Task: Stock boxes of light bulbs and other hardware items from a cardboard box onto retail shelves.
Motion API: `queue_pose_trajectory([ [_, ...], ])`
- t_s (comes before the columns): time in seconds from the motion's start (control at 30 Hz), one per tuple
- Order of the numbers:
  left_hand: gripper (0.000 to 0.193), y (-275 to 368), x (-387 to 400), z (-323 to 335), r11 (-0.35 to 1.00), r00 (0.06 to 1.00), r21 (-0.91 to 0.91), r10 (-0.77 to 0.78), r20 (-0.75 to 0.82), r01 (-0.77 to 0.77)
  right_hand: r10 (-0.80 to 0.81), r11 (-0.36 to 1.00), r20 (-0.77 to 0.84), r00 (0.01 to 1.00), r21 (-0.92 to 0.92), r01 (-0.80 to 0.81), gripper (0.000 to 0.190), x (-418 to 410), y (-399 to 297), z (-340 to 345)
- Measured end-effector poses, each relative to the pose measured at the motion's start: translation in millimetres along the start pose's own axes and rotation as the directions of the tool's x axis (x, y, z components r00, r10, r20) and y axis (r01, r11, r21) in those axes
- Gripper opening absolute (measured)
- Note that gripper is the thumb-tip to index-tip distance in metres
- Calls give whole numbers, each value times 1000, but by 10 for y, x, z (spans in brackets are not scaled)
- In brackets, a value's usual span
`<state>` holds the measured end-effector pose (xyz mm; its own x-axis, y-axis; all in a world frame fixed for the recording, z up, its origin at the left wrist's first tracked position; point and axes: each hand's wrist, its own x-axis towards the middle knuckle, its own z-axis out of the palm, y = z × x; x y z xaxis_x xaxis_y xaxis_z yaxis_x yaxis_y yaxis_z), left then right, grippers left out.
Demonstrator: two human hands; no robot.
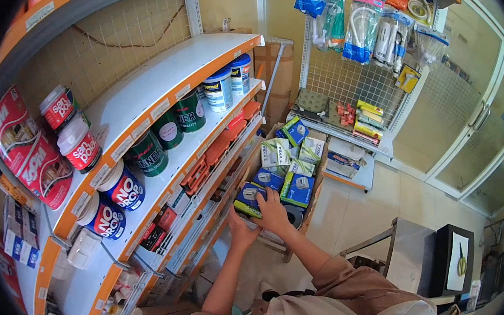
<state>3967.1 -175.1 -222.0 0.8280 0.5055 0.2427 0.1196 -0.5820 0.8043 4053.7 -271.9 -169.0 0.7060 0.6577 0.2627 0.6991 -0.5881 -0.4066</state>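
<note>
A blue-and-green product box (249, 194) lies between my two hands at the near left of an open cardboard carton. My right hand (273, 211) grips its right side, with the fingers bent over the top. At its lower left corner is my left hand (241, 230), palm turned inward and thumb towards the right hand. Other blue-and-green boxes (297, 189) and white-and-green boxes (275, 152) fill the carton (319, 186). Close to my right wrist sits a dark round roll (294, 216), partly covered by the hand.
Store shelving (173, 81) with orange edges runs along the left, holding paint cans (144, 154) and tubs (125, 186). Packaged hoses (359, 26) hang on a wire grid at the back. At right are glass doors (465, 125) and a metal-topped table (411, 251) with scissors (461, 261).
</note>
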Motion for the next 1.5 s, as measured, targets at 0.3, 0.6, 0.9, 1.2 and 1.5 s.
queue_pose_trajectory([
  [0.3,115,-129,64,134,999,999,27,-16,-37,17,127,986,-3,992,109,-126,68,48,-77,-17],
  [0.6,103,-6,242,27,972,959,-169,119,-256,-166,84,967,-171,982,250,-39,68,118,-377,-311],
  [0.9,101,283,-210,-829,877,959,-462,-4,-285,-134,-146,875,-165,975,438,205,63,-317,-822,-616],
  [1.2,102,120,-635,-1263,657,990,-753,-129,-58,42,-116,345,83,990,938,-38,55,-707,-744,-220],
  [1.5,63,63,-1107,-1428,61,897,-962,-382,224,266,-212,254,219,952,953,-163,79,-714,-861,-425],
])
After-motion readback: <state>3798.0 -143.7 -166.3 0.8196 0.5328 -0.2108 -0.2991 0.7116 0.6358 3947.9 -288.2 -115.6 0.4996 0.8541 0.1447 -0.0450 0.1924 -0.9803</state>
